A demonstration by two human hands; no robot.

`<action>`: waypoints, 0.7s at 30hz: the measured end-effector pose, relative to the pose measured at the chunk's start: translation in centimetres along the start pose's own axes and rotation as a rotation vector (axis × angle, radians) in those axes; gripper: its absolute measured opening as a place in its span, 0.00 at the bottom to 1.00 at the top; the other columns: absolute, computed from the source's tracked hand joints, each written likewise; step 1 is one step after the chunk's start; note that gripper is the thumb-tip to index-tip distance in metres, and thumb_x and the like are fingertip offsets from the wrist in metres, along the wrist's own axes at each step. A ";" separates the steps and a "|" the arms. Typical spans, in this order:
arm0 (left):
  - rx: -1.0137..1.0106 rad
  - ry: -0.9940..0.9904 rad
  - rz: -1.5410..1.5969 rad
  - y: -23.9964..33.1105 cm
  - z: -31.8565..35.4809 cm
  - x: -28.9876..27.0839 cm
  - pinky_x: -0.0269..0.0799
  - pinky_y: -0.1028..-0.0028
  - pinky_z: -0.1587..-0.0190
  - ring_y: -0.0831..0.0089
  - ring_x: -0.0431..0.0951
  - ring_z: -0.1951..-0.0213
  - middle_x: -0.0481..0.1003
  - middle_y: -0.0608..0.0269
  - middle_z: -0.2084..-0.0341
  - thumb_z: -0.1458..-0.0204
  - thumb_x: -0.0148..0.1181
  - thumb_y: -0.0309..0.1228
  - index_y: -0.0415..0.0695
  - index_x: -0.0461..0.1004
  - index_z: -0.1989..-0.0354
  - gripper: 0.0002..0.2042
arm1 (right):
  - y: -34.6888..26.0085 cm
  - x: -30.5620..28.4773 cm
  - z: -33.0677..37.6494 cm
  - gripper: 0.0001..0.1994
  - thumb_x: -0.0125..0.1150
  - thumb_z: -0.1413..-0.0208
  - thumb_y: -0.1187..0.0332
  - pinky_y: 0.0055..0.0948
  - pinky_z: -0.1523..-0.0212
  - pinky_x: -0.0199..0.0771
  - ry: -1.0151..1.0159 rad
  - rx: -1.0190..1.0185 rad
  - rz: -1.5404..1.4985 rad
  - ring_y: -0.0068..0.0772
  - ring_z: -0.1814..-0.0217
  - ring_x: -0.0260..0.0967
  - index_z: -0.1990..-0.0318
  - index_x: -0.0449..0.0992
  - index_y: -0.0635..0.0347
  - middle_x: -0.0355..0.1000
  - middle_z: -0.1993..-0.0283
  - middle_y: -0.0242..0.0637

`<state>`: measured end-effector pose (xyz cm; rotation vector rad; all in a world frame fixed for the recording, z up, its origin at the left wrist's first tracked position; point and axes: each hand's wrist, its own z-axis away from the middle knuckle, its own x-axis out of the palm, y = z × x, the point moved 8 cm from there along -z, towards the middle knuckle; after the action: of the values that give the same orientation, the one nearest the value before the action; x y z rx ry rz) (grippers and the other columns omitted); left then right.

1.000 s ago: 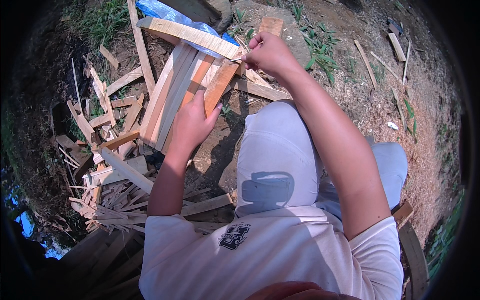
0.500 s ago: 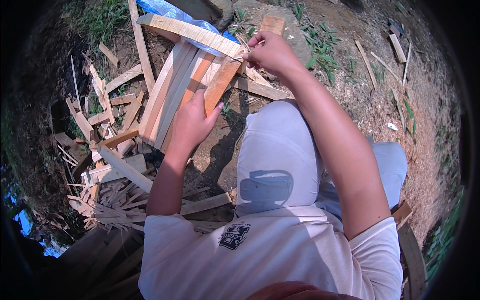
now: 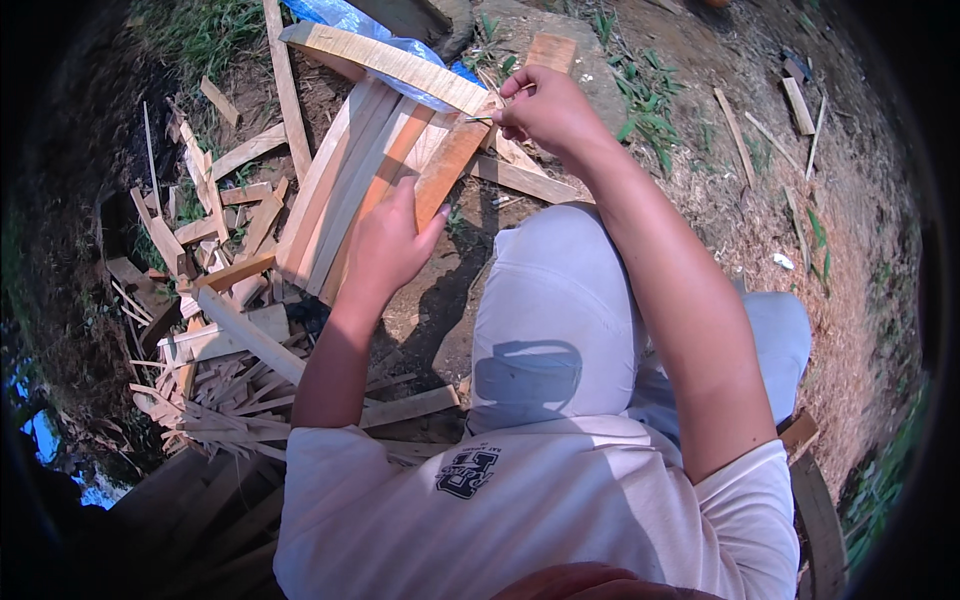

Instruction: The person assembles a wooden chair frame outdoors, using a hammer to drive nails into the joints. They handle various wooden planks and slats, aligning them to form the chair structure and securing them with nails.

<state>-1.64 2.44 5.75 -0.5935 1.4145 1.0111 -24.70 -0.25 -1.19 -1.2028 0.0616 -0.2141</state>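
Seemingly light and stiff, the wood slats (image 3: 375, 180) at upper centre are steadied by the left hand (image 3: 385, 245) gripping their lower ends, while the right hand (image 3: 545, 110) pinches a thin nail (image 3: 480, 119).

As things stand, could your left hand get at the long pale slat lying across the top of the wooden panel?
Probably yes. The left hand rests on the panel's lower end, and the pale slat lies bare across the far end; nothing blocks the way, though it means a stretch forward.

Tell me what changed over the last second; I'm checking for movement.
Hardly anything. The right hand kept pinching a thin nail at the top of the slat panel, shifting only slightly. The left hand kept its grip on the panel's lower end.
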 end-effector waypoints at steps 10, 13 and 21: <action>-0.002 -0.011 -0.028 0.0 0.2 -0.1 0.75 0.48 0.63 0.39 0.82 0.66 0.80 0.40 0.71 0.39 0.65 0.45 0.35 0.71 0.47 0.24 | -1.8 0.4 0.8 0.21 0.67 0.45 0.79 0.31 0.69 0.74 -0.053 -0.250 0.169 0.25 0.69 0.75 0.43 0.81 0.54 0.78 0.69 0.35; -0.012 -0.025 -0.035 -1.1 0.9 0.6 0.76 0.48 0.62 0.41 0.82 0.65 0.81 0.41 0.70 0.39 0.65 0.46 0.36 0.71 0.47 0.25 | -3.7 2.4 3.0 0.21 0.65 0.44 0.81 0.30 0.65 0.73 -0.177 -0.345 0.312 0.23 0.68 0.73 0.42 0.81 0.53 0.75 0.69 0.34; -0.005 -0.015 0.048 -0.9 1.0 -0.2 0.80 0.49 0.63 0.45 0.85 0.65 0.82 0.47 0.72 0.42 0.67 0.48 0.41 0.76 0.52 0.22 | -2.9 2.5 3.7 0.38 0.58 0.48 0.91 0.22 0.64 0.72 -0.350 -0.252 0.448 0.16 0.67 0.64 0.29 0.76 0.47 0.61 0.68 0.22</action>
<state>-0.31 2.79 5.88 -0.5571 1.4189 1.0551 -22.07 1.64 3.04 -1.4273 0.0514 0.4082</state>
